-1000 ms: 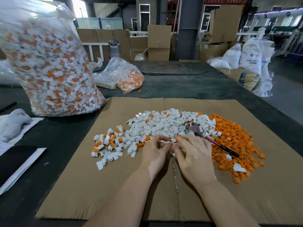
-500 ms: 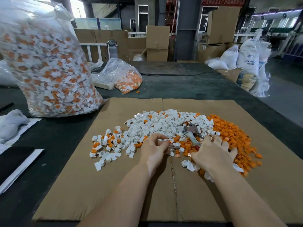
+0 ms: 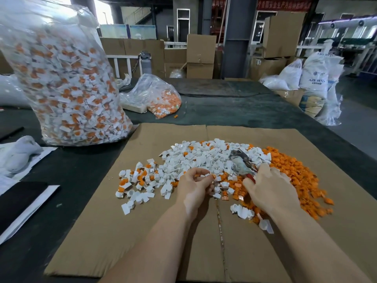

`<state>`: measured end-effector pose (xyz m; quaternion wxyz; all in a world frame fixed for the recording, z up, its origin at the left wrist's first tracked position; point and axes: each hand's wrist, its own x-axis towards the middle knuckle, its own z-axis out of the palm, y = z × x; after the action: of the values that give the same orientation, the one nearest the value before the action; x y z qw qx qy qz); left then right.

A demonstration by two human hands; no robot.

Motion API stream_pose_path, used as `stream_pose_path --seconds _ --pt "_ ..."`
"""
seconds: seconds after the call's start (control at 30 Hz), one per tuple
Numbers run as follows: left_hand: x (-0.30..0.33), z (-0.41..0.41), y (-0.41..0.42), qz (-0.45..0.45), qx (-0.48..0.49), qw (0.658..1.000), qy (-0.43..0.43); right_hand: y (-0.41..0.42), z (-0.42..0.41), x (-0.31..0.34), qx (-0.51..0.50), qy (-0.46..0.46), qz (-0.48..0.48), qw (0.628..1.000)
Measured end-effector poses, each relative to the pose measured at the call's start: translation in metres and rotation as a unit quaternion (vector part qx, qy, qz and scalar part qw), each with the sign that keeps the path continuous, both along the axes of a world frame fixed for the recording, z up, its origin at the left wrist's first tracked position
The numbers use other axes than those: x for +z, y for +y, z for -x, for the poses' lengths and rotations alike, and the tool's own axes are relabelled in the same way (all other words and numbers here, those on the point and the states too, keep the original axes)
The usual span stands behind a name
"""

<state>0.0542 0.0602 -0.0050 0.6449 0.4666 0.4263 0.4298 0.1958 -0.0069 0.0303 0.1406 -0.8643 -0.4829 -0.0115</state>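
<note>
**Right hand takes up the pliers while the left pinches a small piece**

A big clear bag [image 3: 67,82] stands on the dark surface [image 3: 234,113] at the far left, packed with white and orange plastic parts. A smaller clear bag [image 3: 151,88] lies behind the cardboard sheet [image 3: 142,231], mostly slack, with orange and white parts gathered in its lower right corner. Loose on the cardboard are a heap of white pieces [image 3: 204,158] and, to its right, a heap of orange pieces [image 3: 299,176]. White sacks [image 3: 314,76] stand beyond the surface's right edge.

The left hand [image 3: 193,188] is over the near edge of the white heap, its grip pinching a small piece [image 3: 213,177] between thumb and fingertips. The right hand [image 3: 273,193] is where the two heaps meet, its grip curled round the red handle of the pliers [image 3: 239,161], whose head points away over the white pieces.

Half a second ago the pliers lay free on the heap and the right hand rested lower, among the loose pieces near the cardboard's centre fold. It has since moved up onto the handle. The left hand has barely shifted and keeps its pinch.

Most of the handle is hidden under the right palm. The pliers' head is blurred. The pinched piece is too small to make out beyond an orange glint. The big bag is cut off at the top and left edges.
</note>
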Motion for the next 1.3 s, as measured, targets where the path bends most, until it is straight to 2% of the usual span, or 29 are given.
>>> stream_pose_path --seconds 0.1,0.23,0.47,0.73,0.97,1.17,1.3 --pt "0.000 0.000 0.003 0.028 0.014 0.999 -0.025 -0.003 0.008 0.015 0.086 0.049 0.009 0.995" --pt "0.001 -0.001 0.006 0.054 0.030 0.997 -0.050 -0.006 0.018 0.026 0.166 0.188 0.063 0.966" --pt "0.002 -0.001 0.007 0.058 0.053 0.994 -0.074 -0.009 0.017 0.033 0.180 0.276 0.118 0.937" --pt "0.000 -0.002 0.006 0.054 0.068 0.993 -0.075 -0.008 0.018 0.038 0.196 0.269 0.155 0.930" --pt "-0.001 -0.001 0.006 0.058 0.074 0.993 -0.069 -0.005 0.024 0.031 0.197 0.204 0.139 0.949" --pt "-0.001 -0.002 0.006 0.057 0.083 0.993 -0.061 -0.004 0.022 0.022 0.190 0.196 0.100 0.957" --pt "-0.001 -0.002 0.007 0.059 0.087 0.992 -0.074 -0.004 0.013 0.014 0.152 0.223 0.027 0.963"
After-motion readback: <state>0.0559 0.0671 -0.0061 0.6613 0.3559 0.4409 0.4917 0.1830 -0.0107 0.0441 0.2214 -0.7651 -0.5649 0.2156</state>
